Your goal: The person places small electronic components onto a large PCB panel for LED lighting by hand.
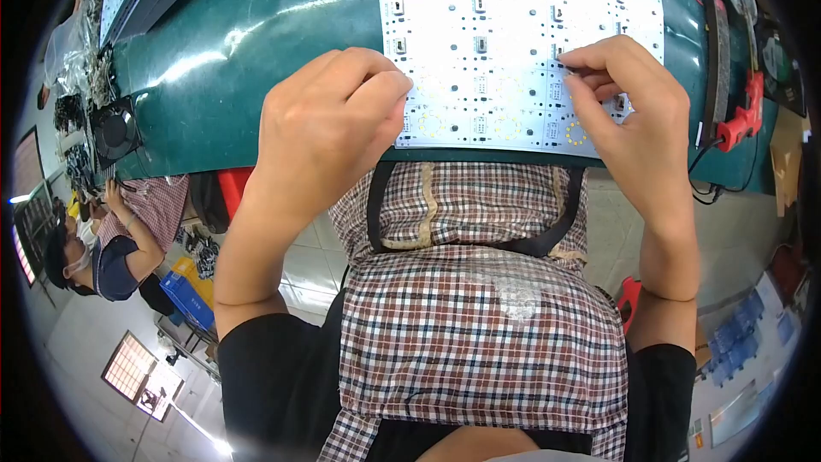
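Observation:
A white circuit board panel (436, 26) lies flat on the green work mat, printed with rows of pads and rings of small yellow spots. Small slide switches (480, 5) stand in rows on its upper part. My left hand (329, 124) is closed at the panel's left edge, thumb and forefinger pinched; whatever they hold is hidden. Over the panel's right part, my right hand (641, 107) curls in a pinch, its forefinger tip beside a switch in the third column. Whether something small sits between those fingertips cannot be made out.
Stacked panels (145, 0) stand at the far left of the green mat (256, 43), near a black fan (115, 133) and bunched wires. A red-handled corded tool (742, 120) lies at right. Another person (124, 248) works at left, near a blue crate (186, 293).

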Demonstrator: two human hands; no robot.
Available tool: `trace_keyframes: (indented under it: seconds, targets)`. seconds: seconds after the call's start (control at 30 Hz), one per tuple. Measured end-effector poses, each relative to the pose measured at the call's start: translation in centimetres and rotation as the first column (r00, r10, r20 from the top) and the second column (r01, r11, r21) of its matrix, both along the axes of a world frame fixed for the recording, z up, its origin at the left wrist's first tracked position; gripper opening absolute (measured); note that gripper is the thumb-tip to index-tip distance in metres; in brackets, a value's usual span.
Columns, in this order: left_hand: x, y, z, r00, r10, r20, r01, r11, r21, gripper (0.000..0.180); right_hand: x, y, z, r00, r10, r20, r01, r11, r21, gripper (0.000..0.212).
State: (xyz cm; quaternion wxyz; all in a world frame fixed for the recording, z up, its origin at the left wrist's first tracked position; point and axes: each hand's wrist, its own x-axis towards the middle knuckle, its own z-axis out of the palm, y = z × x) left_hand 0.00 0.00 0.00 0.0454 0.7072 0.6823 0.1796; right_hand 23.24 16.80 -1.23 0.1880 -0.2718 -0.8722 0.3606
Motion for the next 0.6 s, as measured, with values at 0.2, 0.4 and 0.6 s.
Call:
trace_keyframes:
  seconds: [0.2,0.4,0.6]
  targets:
    - [0.0,0.0,-1.1,0.998,-0.036,-0.059,0.042,0.994,0.096,0.018,0.1,0.0,-0.6,0.999,-0.023,-0.025,0.023,1.0,-0.005,0.016]
    - [-0.1,0.0,-0.8,0.996,-0.048,-0.072,0.057,0.989,0.136,0.017,0.1,0.0,-0.7,0.999,-0.02,-0.05,0.022,0.999,0.042,0.015]
    - [-0.4,0.1,-0.6,0.996,0.001,0.09,-0.004,0.999,0.039,0.015,0.1,-0.3,-0.2,0.998,-0.064,-0.02,0.063,0.997,-0.052,0.014]
